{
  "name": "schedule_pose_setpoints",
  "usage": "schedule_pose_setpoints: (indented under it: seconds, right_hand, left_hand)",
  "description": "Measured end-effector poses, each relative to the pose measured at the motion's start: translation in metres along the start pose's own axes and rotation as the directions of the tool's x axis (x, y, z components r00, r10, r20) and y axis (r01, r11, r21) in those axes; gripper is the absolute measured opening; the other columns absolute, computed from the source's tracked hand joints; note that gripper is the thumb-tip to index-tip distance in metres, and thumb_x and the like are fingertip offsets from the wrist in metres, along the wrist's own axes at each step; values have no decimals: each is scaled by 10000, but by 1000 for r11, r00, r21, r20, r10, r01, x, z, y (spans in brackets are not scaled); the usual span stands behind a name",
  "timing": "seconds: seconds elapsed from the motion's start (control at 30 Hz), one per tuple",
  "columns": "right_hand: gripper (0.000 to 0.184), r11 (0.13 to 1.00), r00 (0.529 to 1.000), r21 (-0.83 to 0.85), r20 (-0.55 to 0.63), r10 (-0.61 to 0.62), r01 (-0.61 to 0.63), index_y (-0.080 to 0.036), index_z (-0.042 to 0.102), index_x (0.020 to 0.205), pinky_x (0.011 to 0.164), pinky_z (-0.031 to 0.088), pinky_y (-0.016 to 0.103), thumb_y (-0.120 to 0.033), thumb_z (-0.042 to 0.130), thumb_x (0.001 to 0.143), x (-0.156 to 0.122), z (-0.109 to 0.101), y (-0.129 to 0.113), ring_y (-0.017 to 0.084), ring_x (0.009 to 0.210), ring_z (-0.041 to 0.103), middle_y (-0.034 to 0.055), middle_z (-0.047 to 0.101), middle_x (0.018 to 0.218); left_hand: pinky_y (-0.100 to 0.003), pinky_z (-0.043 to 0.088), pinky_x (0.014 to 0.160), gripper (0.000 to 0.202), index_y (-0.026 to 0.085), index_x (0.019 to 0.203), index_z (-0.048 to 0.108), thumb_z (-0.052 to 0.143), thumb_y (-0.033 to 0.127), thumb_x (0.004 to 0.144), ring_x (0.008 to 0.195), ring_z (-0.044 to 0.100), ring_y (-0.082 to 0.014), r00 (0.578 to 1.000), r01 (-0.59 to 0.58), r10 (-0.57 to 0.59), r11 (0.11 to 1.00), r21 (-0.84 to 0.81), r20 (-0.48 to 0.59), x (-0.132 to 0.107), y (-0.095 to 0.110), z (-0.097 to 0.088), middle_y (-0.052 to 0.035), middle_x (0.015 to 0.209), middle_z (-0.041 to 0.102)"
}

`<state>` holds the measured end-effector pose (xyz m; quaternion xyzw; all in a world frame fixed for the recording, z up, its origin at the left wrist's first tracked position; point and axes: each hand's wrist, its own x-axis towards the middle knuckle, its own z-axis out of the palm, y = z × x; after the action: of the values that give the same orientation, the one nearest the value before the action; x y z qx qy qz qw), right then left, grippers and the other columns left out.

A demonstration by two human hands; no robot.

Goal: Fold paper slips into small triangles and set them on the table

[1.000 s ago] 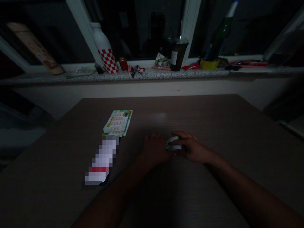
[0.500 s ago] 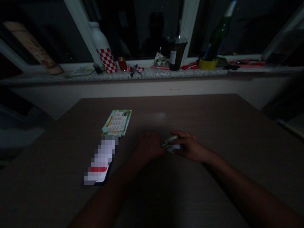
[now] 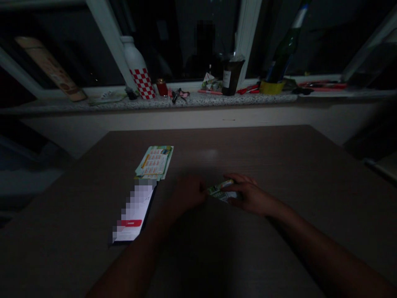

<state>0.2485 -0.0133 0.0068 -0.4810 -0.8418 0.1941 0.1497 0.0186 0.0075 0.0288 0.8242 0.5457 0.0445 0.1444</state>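
A small printed card or folded paper (image 3: 219, 189) in green, yellow and white lies between my hands, low over the table. My right hand (image 3: 249, 193) grips its right side, fingers over the top and thumb along the near edge. At its left end is my left hand (image 3: 190, 191), closed, knuckles up, its fingertips at or very near the paper's corner. Shadow hides what those fingers hold, if anything. Left of it, a stack of similar printed cards (image 3: 154, 163) with calendar-like grids rests on the table. A lit phone (image 3: 136, 211) lies just nearer, touching or nearly touching the stack.
The brown table (image 3: 279, 153) reaches to a wall under a granite sill (image 3: 198, 98). On the sill stand a checkered bottle (image 3: 141, 74), a dark cup (image 3: 232, 76), a green bottle (image 3: 283, 54) in yellow tape, a tall tan cylinder (image 3: 52, 68) and small items.
My left hand has shifted slightly left, baring more of the paper's left end. My right hand stays on the paper. The whole view has tipped a little, so things sit lower.
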Motion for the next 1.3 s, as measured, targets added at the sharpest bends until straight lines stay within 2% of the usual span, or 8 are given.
schedule_pose_setpoints:
  seconds: [0.13,0.27,0.4,0.5,0.63,1.07,1.2,1.3]
  right_hand:
    - [455,999,999,9,21,-36,36,-321,627,1156,1024,260,505,-319,700,707,-1,-2,1,304,1282,373,71,426,1405]
    - [451,997,997,11,15,-82,81,-324,612,1175,1012,268,496,-319,689,731,-2,-3,2,301,1274,376,75,457,1372]
    - [368,994,994,4,-10,-110,110,-336,609,1170,993,286,485,-281,618,806,-1,-1,2,282,1243,408,73,500,1322]
    - [345,992,992,-2,-19,-127,127,-303,625,1145,985,296,477,-306,629,800,-1,0,3,285,1233,415,85,505,1312]
    - [414,988,988,10,-14,-153,153,-294,618,1151,985,299,480,-326,690,744,-2,-3,4,299,1232,419,85,511,1309]
    - [362,971,970,32,-58,-235,238,-279,563,1222,979,345,480,-355,566,868,-1,-2,8,261,1201,458,91,542,1282]
    - [287,967,965,64,-105,-239,246,-272,596,1166,961,377,470,-331,529,893,-1,-2,6,249,1182,484,94,565,1244]
    - [225,961,947,69,-204,-250,268,-255,639,1084,946,394,462,-292,549,880,1,-3,4,248,1172,495,97,580,1214]
  left_hand:
    - [-333,416,820,157,182,902,596,537,217,761,900,561,-196,987,-94,86,994,-53,-134,-9,9,4,-51,933,617]
    - [-358,376,933,287,203,1041,563,588,207,755,1079,483,-220,943,-310,295,947,-83,-152,-12,14,9,-62,1134,556]
    - [-378,380,925,241,199,1055,578,566,258,822,1044,496,-226,909,-405,395,912,-58,-135,-6,13,17,-58,1084,581]
    - [-372,386,908,172,203,998,608,508,266,874,1012,512,-215,894,-436,430,900,-22,-129,-2,10,20,-49,1038,598]
    - [-360,406,880,191,203,992,615,516,318,876,987,527,-207,887,-451,443,892,-38,-131,-1,8,20,-51,1029,604]
    - [-321,432,837,201,200,996,613,592,314,832,950,545,-185,867,-473,450,878,-70,-216,-1,2,23,-37,999,612]
    - [-315,427,800,160,205,945,632,498,272,889,886,552,-168,832,-498,478,867,1,-281,-2,4,24,-29,938,626]
    - [-324,422,782,175,194,897,636,473,258,898,860,548,-174,803,-500,488,864,57,-342,-4,7,20,-37,903,632]
